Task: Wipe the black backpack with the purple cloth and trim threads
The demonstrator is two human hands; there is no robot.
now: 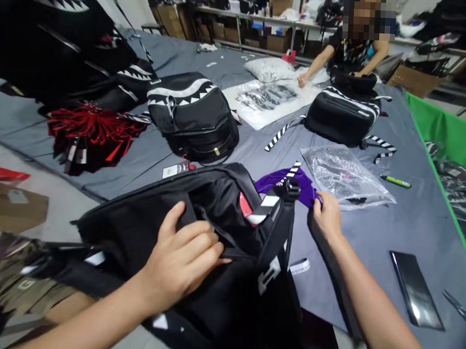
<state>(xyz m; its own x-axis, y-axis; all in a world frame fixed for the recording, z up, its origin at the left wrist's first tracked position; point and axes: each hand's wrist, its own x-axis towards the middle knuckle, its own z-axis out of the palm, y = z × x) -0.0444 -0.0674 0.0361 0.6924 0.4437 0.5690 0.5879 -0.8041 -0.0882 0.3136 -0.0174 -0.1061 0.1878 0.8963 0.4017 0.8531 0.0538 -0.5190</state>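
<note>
Gaping open at the near edge of a gray-covered table (371, 218), a black backpack (234, 294) fills the foreground, steadied by the wearer's left hand (185, 253), whose fingers curl over the edge of its mouth while the thumb rests along the fabric. Just beyond the bag's right side, the right hand (327, 216) pinches the edge of a purple cloth (307, 191), its fingers drawn close together. Between the two hands, a black-and-white striped strap (268, 202) and a black buckle (292, 188) cross the opening, near a red patch (245, 204) showing against the dark lining. A white printed loop label (300, 266) lies beside the bag. Near the right hand rests a clear plastic bag (346, 172), with a green marker (395, 181) just beside it; nearer the camera lie a glossy black smartphone (416, 291) and a slim metal tool (460, 307), cut off by the frame. Farther back sit a shark-tooth backpack (195, 118) and a smaller black bag (337, 120) with striped straps, on either side of a plastic-wrapped package (266, 98). At left, red-corded tags (90, 128) lie heaped; at right stands a green-sided bin (438, 128). Across the table, a co-worker (352, 56) in a dark top reaches toward the package.
</note>
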